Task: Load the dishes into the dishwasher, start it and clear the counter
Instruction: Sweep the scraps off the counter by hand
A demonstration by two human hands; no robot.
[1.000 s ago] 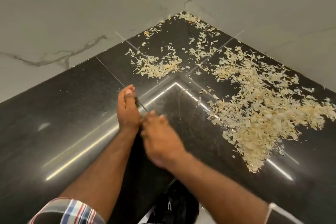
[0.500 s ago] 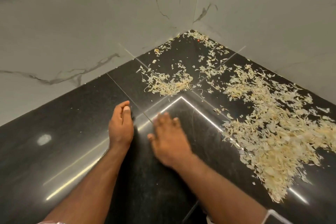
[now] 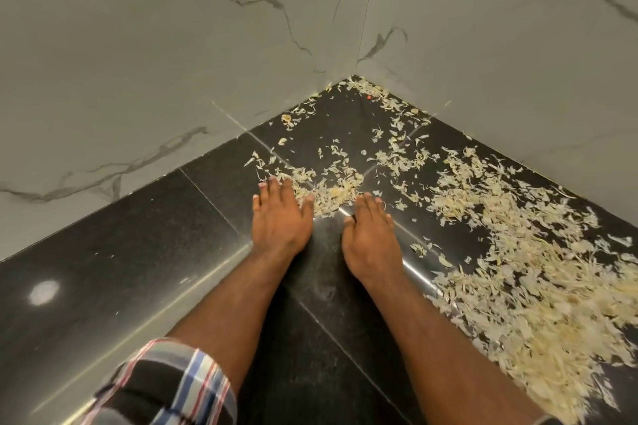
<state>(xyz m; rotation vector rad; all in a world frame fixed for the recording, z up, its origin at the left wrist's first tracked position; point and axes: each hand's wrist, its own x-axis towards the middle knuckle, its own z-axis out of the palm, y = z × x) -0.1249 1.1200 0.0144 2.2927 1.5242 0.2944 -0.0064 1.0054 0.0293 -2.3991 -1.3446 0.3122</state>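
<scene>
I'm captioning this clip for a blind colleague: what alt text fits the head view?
Two bare hands, left hand and right hand, lie flat and open on a glossy black counter, flanking a small heap of pale peelings. A larger spread of peelings covers the counter's right side, below marble walls.

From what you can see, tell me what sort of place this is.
Probably a kitchen counter corner: a polished black stone counter, marble-look wall tiles meeting behind it, and pale vegetable peelings scattered across it.

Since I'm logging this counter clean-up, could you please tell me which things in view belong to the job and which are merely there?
Part of the job:
- peel scraps
- black counter
- left hand
- right hand

Merely there:
- marble wall
- plaid sleeve
</scene>
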